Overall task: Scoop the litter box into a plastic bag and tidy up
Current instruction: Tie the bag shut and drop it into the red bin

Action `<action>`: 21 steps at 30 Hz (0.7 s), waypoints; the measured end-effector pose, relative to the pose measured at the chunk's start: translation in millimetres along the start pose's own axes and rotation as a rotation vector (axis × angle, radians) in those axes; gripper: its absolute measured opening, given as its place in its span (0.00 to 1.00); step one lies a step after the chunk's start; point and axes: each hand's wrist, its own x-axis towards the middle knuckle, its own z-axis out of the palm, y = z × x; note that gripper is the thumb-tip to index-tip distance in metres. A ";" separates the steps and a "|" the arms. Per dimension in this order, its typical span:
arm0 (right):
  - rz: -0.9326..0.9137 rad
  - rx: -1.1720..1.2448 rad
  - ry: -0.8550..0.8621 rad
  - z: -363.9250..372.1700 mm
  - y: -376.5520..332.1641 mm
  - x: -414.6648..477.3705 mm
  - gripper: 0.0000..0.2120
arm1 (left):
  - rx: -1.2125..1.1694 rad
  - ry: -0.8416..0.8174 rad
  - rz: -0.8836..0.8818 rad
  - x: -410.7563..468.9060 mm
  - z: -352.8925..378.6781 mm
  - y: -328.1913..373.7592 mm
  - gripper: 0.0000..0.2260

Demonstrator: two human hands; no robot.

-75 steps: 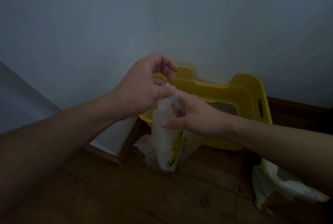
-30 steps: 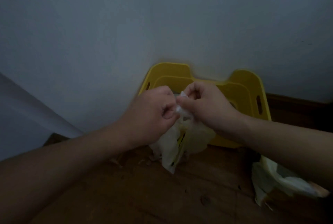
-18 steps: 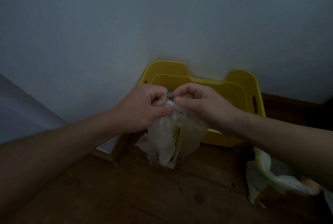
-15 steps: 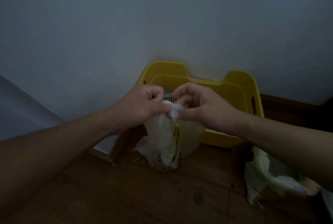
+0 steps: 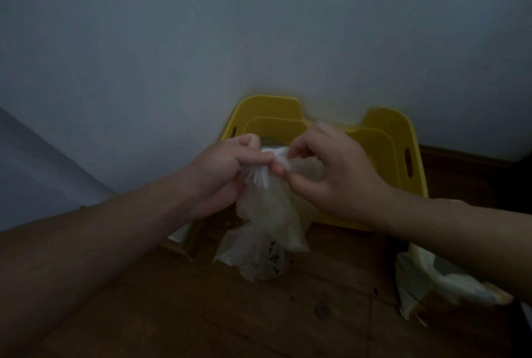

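Plastic bag (image 5: pixel 267 213), dark bits inside, hangs below both hands: my left hand (image 5: pixel 227 167) grips its gathered neck, my right hand (image 5: pixel 334 176) pinches the white top just beside. Yellow box (image 5: pixel 385 142) sits behind the hands, second bag (image 5: pixel 426 277) below my right forearm. I judge scooping done; knot unfinished, tidying left.

plastic bag (image 5: pixel 267 213) before litter box (image 5: pixel 385 150), second bag (image 5: pixel 426 283) right
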 end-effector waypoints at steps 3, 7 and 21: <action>0.006 0.049 -0.063 -0.9 -3.4 -1.6 0.15 | -0.032 -0.033 0.000 -2.6 1.5 0.1 0.16; 0.081 0.157 -0.140 -2.2 -4.0 1.2 0.20 | -0.053 -0.046 -0.012 -4.7 -0.2 1.7 0.16; 0.329 0.475 -0.236 -26.6 2.8 24.0 0.10 | 0.562 0.199 0.380 -7.5 -7.4 24.5 0.05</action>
